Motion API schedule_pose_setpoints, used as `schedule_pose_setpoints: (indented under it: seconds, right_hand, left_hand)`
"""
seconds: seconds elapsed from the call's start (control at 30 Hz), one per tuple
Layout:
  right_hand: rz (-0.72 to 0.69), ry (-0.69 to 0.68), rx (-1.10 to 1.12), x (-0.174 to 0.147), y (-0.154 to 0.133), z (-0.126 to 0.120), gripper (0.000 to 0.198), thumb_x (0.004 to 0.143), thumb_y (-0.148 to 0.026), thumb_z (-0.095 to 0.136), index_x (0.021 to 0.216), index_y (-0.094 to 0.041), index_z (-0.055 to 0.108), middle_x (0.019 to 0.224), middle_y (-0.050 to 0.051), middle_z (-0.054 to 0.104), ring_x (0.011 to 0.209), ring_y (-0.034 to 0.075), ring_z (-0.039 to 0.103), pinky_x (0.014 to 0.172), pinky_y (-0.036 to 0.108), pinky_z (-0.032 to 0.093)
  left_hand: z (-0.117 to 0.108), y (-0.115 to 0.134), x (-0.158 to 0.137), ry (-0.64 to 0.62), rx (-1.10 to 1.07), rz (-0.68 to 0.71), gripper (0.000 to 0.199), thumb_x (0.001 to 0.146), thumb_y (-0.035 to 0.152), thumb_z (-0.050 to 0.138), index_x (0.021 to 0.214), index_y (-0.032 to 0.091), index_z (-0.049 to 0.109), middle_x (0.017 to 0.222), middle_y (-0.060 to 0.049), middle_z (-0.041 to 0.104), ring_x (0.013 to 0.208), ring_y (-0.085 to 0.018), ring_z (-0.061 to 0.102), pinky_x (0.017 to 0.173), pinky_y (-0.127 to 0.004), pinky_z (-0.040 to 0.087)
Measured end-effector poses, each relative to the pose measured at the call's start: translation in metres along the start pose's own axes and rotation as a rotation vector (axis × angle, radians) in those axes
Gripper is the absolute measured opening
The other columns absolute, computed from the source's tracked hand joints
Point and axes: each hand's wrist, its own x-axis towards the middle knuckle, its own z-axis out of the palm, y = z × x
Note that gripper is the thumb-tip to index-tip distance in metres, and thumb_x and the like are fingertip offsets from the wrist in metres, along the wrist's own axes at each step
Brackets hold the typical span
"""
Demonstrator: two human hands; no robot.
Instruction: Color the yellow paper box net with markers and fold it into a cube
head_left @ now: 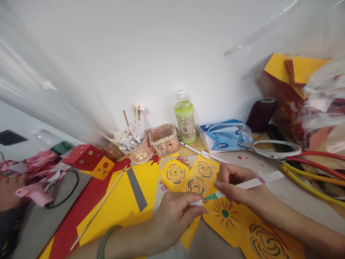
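My right hand (238,181) is closed around a white marker (273,177) with a purple band, its green tip end pointing left. Between the thumb and fingers of my left hand (172,214) is a small white marker cap (198,203), right beside the green end. Whether cap and tip touch is hard to see. Beneath both hands lie yellow paper pieces: one bears a sunburst with a green centre (225,214), another a ring pattern of coloured strokes (175,173). A larger ring drawing (266,241) is at the lower right.
Scissors (277,150) and a tissue pack (225,138) lie at the right. Along the wall stand a drink bottle (185,120), a small basket (164,140) and a holder of sticks (138,153). Leftward are a red box (83,158), a pink glue gun (35,194) and another person's hand (10,192).
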Motion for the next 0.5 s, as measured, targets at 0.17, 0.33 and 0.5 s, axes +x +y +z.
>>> schedule_pose_setpoints:
  seconds: [0.17,0.33,0.5]
  right_hand:
    - [0.000,-0.084,0.014,-0.002,0.002,0.009,0.030,0.075,-0.032,0.060,0.056,-0.019,0.040,0.052,-0.006,0.042,0.048,0.008,0.033,0.044,0.020,0.025]
    - [0.020,-0.168,0.104,-0.004,0.003,0.021,0.025,0.076,-0.035,0.060,0.063,-0.018,0.048,0.056,-0.005,0.046,0.051,0.008,0.037,0.046,0.020,0.027]
    - [0.016,-0.210,0.026,-0.003,-0.009,0.029,0.034,0.087,-0.031,0.041,0.057,-0.017,0.050,0.051,-0.003,0.047,0.048,0.009,0.040,0.045,0.022,0.030]
  left_hand:
    - [-0.002,0.005,0.000,-0.091,-0.058,-0.063,0.023,0.085,0.031,0.051,0.073,0.014,0.062,0.052,0.004,0.047,0.047,-0.007,0.040,0.047,-0.017,0.032]
    - [-0.002,0.010,0.000,-0.204,-0.174,-0.186,0.024,0.086,0.028,0.044,0.074,0.014,0.059,0.053,0.003,0.050,0.048,-0.007,0.048,0.050,-0.017,0.037]
    - [0.003,0.013,0.000,-0.235,-0.442,-0.326,0.038,0.085,0.046,0.037,0.068,0.014,0.049,0.053,0.002,0.048,0.041,-0.006,0.046,0.041,-0.016,0.036]
